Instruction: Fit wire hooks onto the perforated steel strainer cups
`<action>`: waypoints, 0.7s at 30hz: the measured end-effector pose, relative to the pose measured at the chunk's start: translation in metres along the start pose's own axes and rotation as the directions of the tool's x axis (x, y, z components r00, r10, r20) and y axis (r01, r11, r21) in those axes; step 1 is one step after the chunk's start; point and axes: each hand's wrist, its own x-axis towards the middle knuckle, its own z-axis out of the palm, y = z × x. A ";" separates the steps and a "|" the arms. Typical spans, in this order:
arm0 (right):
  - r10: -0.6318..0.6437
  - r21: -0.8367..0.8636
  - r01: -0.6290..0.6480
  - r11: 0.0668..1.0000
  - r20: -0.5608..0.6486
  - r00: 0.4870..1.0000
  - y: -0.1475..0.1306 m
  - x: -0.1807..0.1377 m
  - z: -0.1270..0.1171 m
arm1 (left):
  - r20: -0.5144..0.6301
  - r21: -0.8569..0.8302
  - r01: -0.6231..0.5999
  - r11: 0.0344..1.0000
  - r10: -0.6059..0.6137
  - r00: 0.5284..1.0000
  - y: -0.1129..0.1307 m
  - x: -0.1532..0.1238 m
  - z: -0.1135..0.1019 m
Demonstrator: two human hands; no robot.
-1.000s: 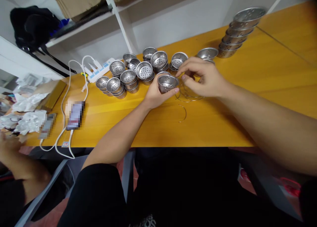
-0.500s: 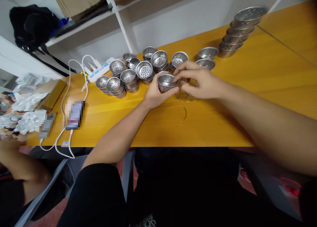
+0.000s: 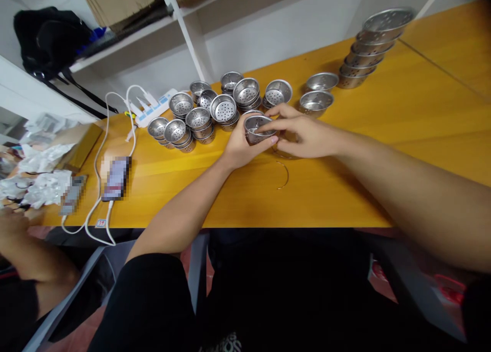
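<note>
My left hand (image 3: 238, 148) grips a small perforated metal cup (image 3: 254, 126) just above the yellow table (image 3: 383, 137). My right hand (image 3: 303, 134) reaches across from the right, its fingers pinched at the cup's rim; what they hold is too thin to make out. A loose wire ring (image 3: 283, 175) lies on the table just in front of both hands. More wire rings lie under my right hand, mostly hidden.
Several small perforated cups (image 3: 215, 111) cluster behind my hands. Two shallow bowls (image 3: 316, 100) and a leaning stack of wider strainer bowls (image 3: 368, 50) stand at the back right. A power strip (image 3: 153, 109), cables and a phone (image 3: 115, 178) lie left. Another person's arm (image 3: 23, 255) is at far left.
My right hand has moved left and down onto the cup's rim, uncovering the two shallow bowls behind it. My left hand has kept the cup in place.
</note>
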 end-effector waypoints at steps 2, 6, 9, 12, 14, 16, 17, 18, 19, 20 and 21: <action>-0.014 -0.015 0.013 1.000 -0.014 1.000 -0.002 0.001 0.000 | -0.003 -0.030 -0.015 0.999 0.015 1.000 -0.001 0.000 0.000; -0.007 -0.010 0.006 1.000 -0.073 0.997 -0.011 0.003 -0.003 | -0.026 -0.056 0.035 0.998 -0.036 0.999 0.002 -0.001 0.001; 0.016 0.016 -0.015 1.000 -0.092 0.996 -0.017 0.004 -0.009 | -0.016 -0.138 0.091 0.986 -0.094 0.995 0.008 -0.002 0.003; 0.063 -0.021 -0.068 0.997 -0.183 0.981 -0.016 0.004 -0.017 | -0.014 -0.209 0.172 0.963 -0.179 0.984 0.017 -0.001 0.004; 0.084 -0.084 -0.117 0.990 -0.324 0.942 -0.013 0.004 -0.022 | -0.041 -0.181 0.230 0.956 -0.241 0.970 0.026 -0.001 0.003; 0.093 -0.147 -0.182 0.972 -0.471 0.877 -0.009 0.004 -0.025 | -0.051 -0.124 0.254 0.959 -0.262 0.964 0.037 0.000 0.002; 0.109 -0.165 -0.226 0.960 -0.522 0.846 -0.008 0.003 -0.026 | -0.032 -0.103 0.247 0.964 -0.251 0.967 0.043 -0.001 0.001; 0.130 -0.174 -0.268 0.948 -0.555 0.822 -0.007 0.003 -0.026 | 0.011 -0.093 0.227 0.969 -0.227 0.974 0.050 -0.001 0.000; 0.155 -0.175 -0.301 0.937 -0.566 0.810 -0.006 0.003 -0.026 | 0.072 -0.093 0.199 0.976 -0.193 0.979 0.056 -0.002 0.000; 0.180 -0.177 -0.328 0.928 -0.556 0.811 -0.006 0.003 -0.024 | 0.144 -0.100 0.167 0.981 -0.152 0.978 0.063 -0.003 0.001; 0.202 -0.184 -0.345 0.920 -0.532 0.822 -0.006 0.003 -0.022 | 0.211 -0.105 0.131 0.986 -0.106 0.972 0.070 -0.005 0.001</action>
